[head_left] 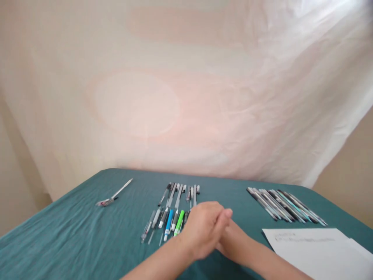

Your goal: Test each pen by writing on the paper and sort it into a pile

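My left hand (203, 229) and my right hand (229, 239) are pressed together above the table. The left one is closed with its back toward me; whatever lies inside it, if anything, is hidden. It covers most of the right hand, whose fingers I cannot make out. Just beyond and left of them lies a row of pens and markers, among them a blue marker (168, 224) and a green marker (179, 223). Behind that row is a second group of capped pens (178, 195). The hands hide the right end of the nearer row.
Dark green cloth (72, 237) covers the table. Several slim pens (287, 205) lie side by side at right, beyond white paper sheets (317, 252) with faint writing. At far left is a white pen-like stick (122, 188) with small dark and reddish pieces. A pale sheet (186, 97) hangs behind.
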Motion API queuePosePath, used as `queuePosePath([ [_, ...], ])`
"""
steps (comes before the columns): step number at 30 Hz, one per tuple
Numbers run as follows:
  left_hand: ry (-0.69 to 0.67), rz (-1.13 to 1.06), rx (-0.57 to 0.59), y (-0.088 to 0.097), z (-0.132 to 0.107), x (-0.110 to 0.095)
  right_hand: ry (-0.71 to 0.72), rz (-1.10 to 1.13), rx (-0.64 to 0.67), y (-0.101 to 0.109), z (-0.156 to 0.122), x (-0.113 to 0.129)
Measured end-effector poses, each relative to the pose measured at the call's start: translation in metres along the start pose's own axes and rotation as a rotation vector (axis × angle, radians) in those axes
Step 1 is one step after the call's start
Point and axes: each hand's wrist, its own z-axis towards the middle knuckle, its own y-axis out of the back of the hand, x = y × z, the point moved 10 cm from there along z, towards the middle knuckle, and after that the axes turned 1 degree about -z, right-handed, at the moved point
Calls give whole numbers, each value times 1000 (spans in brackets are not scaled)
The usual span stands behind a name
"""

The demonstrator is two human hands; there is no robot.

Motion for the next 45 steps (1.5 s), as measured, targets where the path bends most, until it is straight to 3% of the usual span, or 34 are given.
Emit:
queuePosePath([
  [3, 154, 35, -15, 40, 10, 29, 138, -54, 128, -19, 5, 35],
  [6, 208, 108, 40, 56, 9, 53, 270, -156, 153, -25, 10, 61],
  [11, 204, 139, 154, 50, 0, 72, 451, -285, 121, -35, 12, 90],
  [20, 289, 90, 214, 38, -4, 93, 611, -367, 52, -38, -3, 105],
  [27, 361, -31, 234, 8, -8, 94, 683, -363, 18, -24, -13, 108],
  [35, 635, -407, 313, -60, -31, 112, 618, -422, 6, -16, -25, 76],
  [41, 810, -836, 418, -110, -48, 108, 569, -463, -156, 12, -40, 59],
  [45, 823, -1115, 331, -119, -44, 99, 556, -417, -303, 32, -48, 56],
])
